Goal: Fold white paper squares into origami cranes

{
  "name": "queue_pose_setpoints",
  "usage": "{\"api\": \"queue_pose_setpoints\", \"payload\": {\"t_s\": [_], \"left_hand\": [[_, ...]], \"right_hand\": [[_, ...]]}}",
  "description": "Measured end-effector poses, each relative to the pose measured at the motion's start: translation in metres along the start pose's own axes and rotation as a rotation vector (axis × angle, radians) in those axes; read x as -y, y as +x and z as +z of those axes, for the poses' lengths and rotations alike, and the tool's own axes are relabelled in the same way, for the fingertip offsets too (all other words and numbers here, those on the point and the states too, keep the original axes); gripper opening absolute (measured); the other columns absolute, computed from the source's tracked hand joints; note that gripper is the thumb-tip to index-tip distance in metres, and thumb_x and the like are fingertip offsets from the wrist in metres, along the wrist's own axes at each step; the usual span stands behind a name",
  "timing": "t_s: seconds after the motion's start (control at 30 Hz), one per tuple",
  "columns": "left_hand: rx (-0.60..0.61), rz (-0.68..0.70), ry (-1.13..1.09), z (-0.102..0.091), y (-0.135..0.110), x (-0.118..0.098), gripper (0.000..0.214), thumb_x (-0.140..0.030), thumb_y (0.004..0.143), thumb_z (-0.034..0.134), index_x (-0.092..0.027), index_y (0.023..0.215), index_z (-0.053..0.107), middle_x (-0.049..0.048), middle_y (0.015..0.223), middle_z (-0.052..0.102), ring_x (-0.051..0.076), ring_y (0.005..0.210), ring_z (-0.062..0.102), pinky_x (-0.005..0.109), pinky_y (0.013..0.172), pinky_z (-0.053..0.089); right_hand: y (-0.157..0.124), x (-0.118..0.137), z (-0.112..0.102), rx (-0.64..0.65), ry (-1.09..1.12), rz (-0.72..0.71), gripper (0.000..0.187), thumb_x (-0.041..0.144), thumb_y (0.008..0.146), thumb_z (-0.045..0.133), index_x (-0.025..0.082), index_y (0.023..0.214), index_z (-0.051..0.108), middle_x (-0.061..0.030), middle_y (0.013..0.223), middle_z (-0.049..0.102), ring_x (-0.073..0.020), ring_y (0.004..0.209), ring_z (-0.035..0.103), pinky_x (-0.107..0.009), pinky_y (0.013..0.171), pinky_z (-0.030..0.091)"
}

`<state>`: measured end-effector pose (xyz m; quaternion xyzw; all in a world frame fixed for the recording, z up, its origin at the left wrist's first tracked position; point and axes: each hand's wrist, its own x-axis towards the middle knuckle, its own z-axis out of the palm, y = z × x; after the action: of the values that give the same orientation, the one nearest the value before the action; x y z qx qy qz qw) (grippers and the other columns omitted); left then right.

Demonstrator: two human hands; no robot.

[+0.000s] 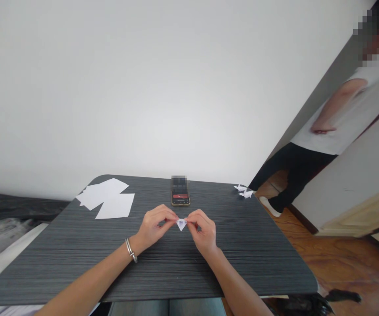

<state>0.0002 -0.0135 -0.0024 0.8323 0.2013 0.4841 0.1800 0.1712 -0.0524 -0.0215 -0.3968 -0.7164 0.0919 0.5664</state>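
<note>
A small folded piece of white paper (182,225) is held between both hands above the middle of the table, its pointed end facing down toward me. My left hand (156,224) pinches its left corner with thumb and forefinger; a silver bracelet (131,250) circles that wrist. From the other side, my right hand (203,230) pinches the right corner in the same way. Just beyond the hands lies a phone (180,193) with its screen lit. Folded white paper figures (246,193) stand at the table's far right corner.
Loose sheets of white paper (115,206) overlap at the far left of the dark wood-grain table (163,276). A white wall (176,87) rises behind it. At the right, a person in a white shirt (350,109) stands beyond the table on the wooden floor.
</note>
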Motion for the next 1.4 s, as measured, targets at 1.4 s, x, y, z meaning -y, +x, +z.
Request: {"api": "queue_pose_setpoints", "payload": {"t_s": [1.4], "left_hand": [[0.094,-0.309,0.004,0.0030,0.0045,-0.0020,0.015,-0.025,0.081,0.051,-0.014,0.072,0.055,-0.0003,0.066,0.055,0.011,0.060,0.050,0.021,0.057,0.038]], "right_hand": [[0.0042,0.0037,0.0044,0.145,0.033,0.243,0.011,0.021,0.079,0.051,0.018,0.068,0.050,0.0008,0.065,0.047,-0.0109,0.056,0.046,-0.019,0.044,0.033]]}}
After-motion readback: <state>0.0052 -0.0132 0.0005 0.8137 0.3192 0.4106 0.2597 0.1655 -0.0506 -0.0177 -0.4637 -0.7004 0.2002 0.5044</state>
